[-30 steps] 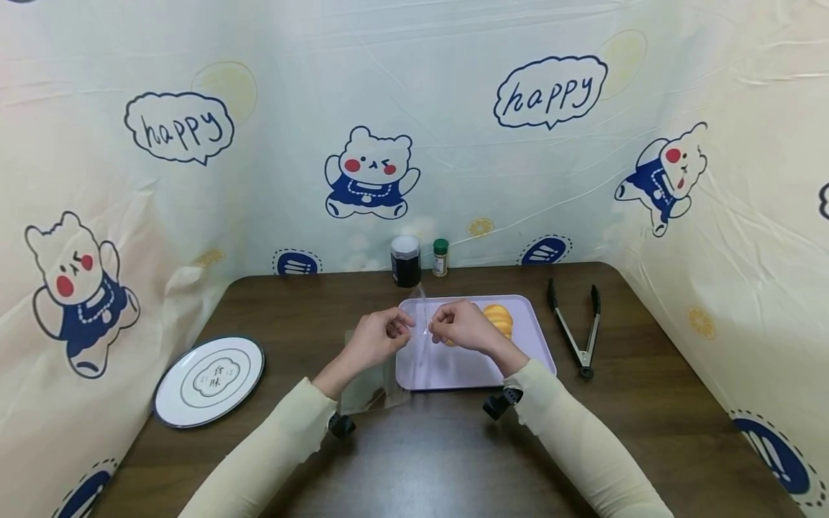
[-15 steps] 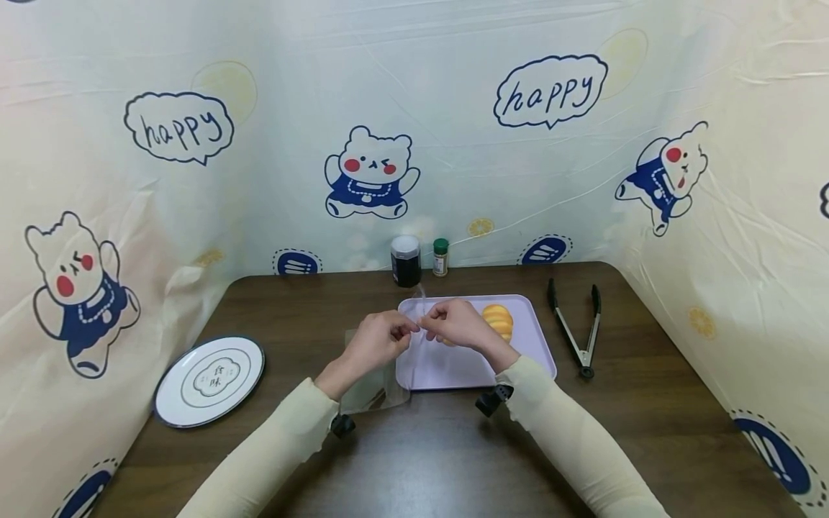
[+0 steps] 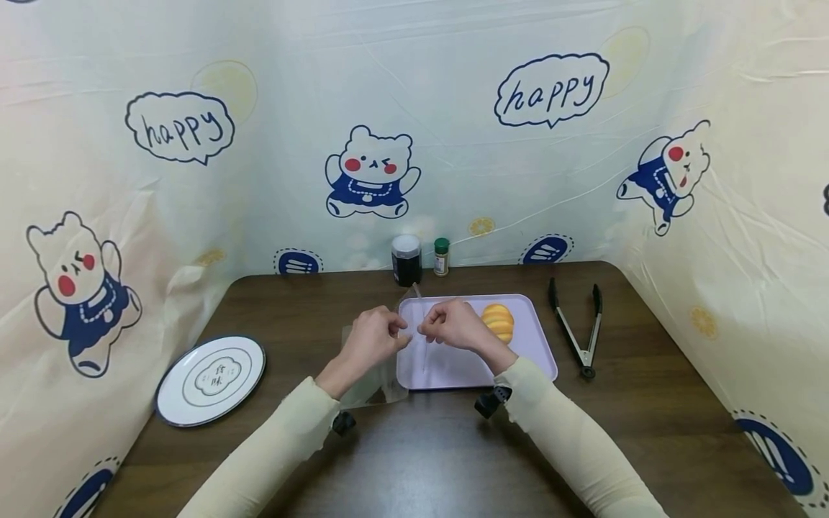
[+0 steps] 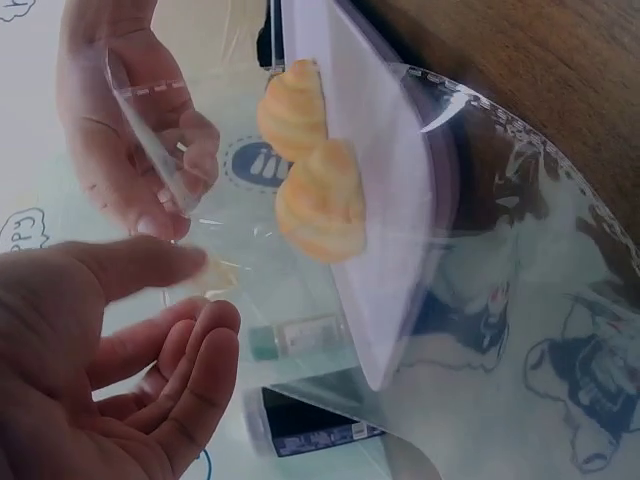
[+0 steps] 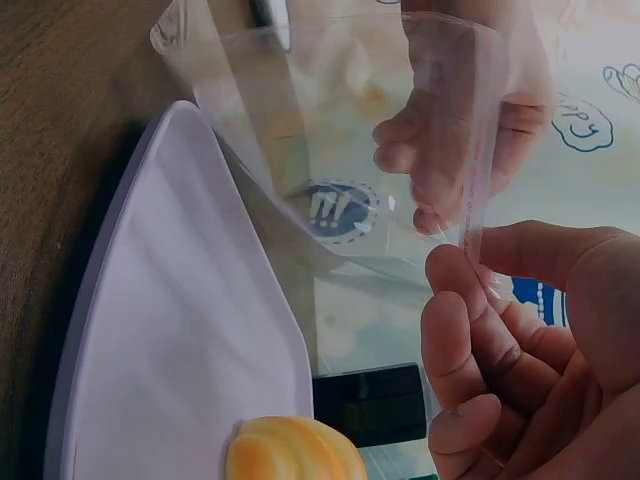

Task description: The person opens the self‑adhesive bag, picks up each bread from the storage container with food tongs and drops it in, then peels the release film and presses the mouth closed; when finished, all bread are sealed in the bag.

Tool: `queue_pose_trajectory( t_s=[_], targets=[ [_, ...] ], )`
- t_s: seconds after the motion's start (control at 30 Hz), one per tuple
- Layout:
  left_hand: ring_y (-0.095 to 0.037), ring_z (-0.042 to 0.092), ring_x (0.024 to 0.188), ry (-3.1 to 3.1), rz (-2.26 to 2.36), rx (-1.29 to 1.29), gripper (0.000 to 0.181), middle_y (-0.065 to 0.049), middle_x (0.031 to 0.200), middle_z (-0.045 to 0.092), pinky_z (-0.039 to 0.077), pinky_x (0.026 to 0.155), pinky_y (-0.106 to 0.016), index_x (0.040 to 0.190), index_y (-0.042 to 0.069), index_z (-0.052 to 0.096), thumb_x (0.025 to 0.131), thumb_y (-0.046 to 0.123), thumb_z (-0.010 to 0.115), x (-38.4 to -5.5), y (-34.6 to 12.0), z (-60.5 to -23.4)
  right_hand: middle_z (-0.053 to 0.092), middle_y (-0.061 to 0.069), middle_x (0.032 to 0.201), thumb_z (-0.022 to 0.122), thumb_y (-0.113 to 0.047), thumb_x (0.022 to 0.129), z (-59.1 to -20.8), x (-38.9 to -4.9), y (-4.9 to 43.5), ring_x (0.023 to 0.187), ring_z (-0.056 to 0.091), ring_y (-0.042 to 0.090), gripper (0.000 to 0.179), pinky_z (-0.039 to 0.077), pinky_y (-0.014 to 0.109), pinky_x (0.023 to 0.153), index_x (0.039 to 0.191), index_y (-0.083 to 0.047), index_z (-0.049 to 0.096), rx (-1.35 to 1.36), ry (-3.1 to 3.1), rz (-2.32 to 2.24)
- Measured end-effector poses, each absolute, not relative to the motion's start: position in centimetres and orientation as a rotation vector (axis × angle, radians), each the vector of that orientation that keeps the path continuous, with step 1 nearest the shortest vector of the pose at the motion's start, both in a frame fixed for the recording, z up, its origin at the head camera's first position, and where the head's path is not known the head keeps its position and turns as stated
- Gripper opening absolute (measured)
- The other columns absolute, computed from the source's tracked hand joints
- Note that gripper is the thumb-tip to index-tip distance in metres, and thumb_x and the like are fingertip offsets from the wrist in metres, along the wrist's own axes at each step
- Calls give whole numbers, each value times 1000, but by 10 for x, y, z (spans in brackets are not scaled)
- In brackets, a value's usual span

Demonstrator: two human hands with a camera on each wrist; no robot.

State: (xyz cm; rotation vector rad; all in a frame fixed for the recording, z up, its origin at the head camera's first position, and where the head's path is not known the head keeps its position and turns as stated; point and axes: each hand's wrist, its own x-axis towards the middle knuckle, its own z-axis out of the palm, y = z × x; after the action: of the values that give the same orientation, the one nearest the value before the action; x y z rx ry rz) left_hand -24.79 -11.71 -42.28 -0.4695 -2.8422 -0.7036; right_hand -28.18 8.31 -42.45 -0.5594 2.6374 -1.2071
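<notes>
A clear plastic bag (image 5: 330, 130) hangs between the two hands over the left end of a lilac tray (image 3: 453, 370). My right hand (image 3: 456, 324) pinches one end of the bag's seal strip (image 5: 483, 150) between thumb and fingers. My left hand (image 3: 374, 334) is close beside it, fingertips bent toward the bag. In the left wrist view its thumb (image 4: 150, 265) is blurred, near the other fingertips, with a small yellowish sliver (image 4: 218, 275) there; I cannot tell whether it grips it. Two yellow spiral bread rolls (image 4: 322, 205) lie on the tray.
A white plate (image 3: 210, 381) with a dark rim lies at the left. Black-tipped tongs (image 3: 586, 349) lie spread at the right. A dark jar (image 3: 406, 262) and a green-capped shaker (image 3: 441, 257) stand at the back edge of the brown table (image 3: 447, 453), before a printed curtain.
The hands came together at the bag half a second ago and now stand slightly apart. The right hand has shifted a little left from its first position. Tray, rolls and tongs have not moved.
</notes>
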Motion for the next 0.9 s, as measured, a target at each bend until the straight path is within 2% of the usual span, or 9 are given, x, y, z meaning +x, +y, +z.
queue_pose_trajectory(
  t_s=[0.1,0.23,0.4,0.53,0.6,0.67,0.77,0.9],
  targets=[
    [-12,58,70,-2867,-726,-453,11,-2,81,62,51,61,-26,91,8,78,81,10,78,-247,-117,-422,73,-5,71,71,-27,92,-426,-282,82,64,65,11,15,51,26,60,81,-17,73,-571,2645,-1199],
    [-13,58,69,-2898,-733,-447,19,-6,95,69,49,57,-24,96,10,77,82,1,70,-247,-118,-421,73,-6,72,70,-27,92,-427,-282,81,66,65,11,14,50,27,61,82,-18,73,-556,2644,-1194],
    [-18,59,69,-2889,-610,-439,28,-9,110,75,48,55,-29,107,9,78,84,4,64,-248,-120,-421,72,-6,72,71,-28,92,-427,-281,78,68,64,12,13,48,27,61,82,-19,73,-538,2631,-1209],
    [-21,65,79,-2915,-573,-364,31,-8,113,73,55,62,-36,115,10,74,85,18,74,-248,-120,-421,72,-6,72,73,-29,91,-427,-280,77,68,64,13,14,47,27,61,81,-19,72,-532,2621,-1212],
    [-23,66,82,-2929,-562,-353,35,-9,116,72,57,65,-39,118,11,72,83,17,77,-248,-120,-421,72,-5,72,73,-29,90,-427,-280,76,68,64,13,14,47,26,61,81,-18,71,-532,2617,-1211],
    [-24,66,88,-2932,-556,-373,37,-10,119,70,58,72,-41,118,11,72,82,9,74,-248,-121,-422,73,-5,72,73,-28,90,-427,-280,76,68,64,13,14,47,26,60,81,-18,71,-534,2613,-1216],
    [-26,67,95,-2933,-528,-417,38,-11,122,69,58,76,-43,117,11,73,81,-1,63,-248,-122,-423,72,-5,72,74,-26,90,-427,-279,76,67,63,12,13,47,26,59,81,-17,71,-540,2623,-1220],
    [-30,68,102,-2964,-451,-389,39,-10,125,68,59,73,-47,119,12,73,83,4,60,-249,-123,-422,72,-5,70,74,-25,90,-428,-280,77,65,62,12,13,45,26,58,80,-16,70,-538,2639,-1219]
  ],
)
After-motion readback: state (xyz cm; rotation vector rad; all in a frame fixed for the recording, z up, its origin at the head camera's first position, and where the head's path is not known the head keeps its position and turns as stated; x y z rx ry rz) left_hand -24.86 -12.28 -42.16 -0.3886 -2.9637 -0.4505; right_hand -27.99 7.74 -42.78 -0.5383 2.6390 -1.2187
